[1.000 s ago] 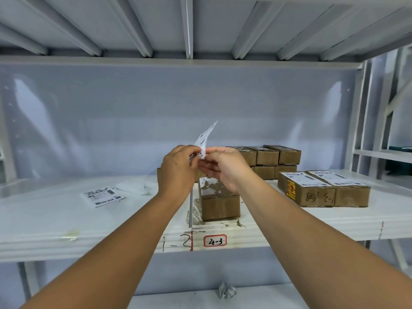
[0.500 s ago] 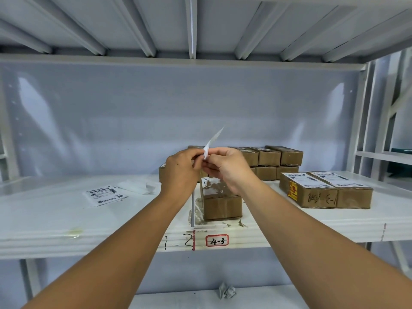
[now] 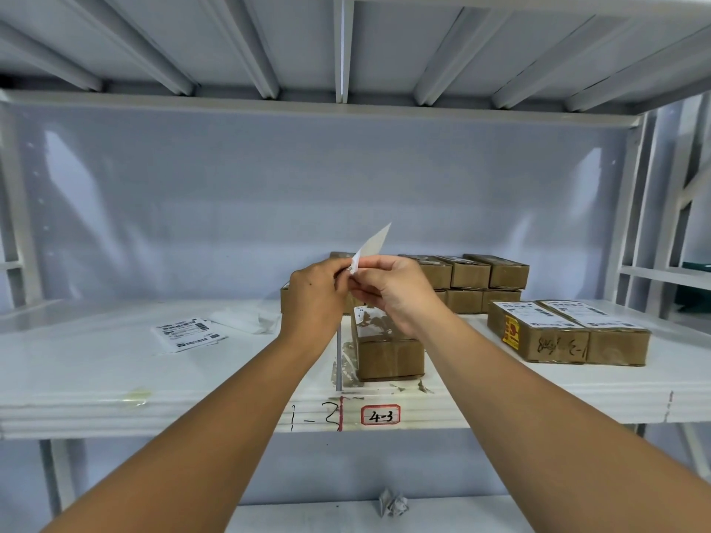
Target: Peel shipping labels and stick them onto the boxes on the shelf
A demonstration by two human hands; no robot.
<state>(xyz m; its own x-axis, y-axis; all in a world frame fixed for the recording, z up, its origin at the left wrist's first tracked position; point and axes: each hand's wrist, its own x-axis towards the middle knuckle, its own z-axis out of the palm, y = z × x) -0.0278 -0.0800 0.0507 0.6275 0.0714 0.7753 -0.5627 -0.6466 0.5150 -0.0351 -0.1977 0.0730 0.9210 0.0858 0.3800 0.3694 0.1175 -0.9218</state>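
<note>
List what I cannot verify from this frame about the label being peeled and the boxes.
Head view only.
1. The label: lower part hidden by the left hand and right hand pinching it; backing separation unclear.
2. The front box: top partly covered by the right hand, so its labelling is uncertain.
3. The label sheets on the shelf: print too small to read.
</note>
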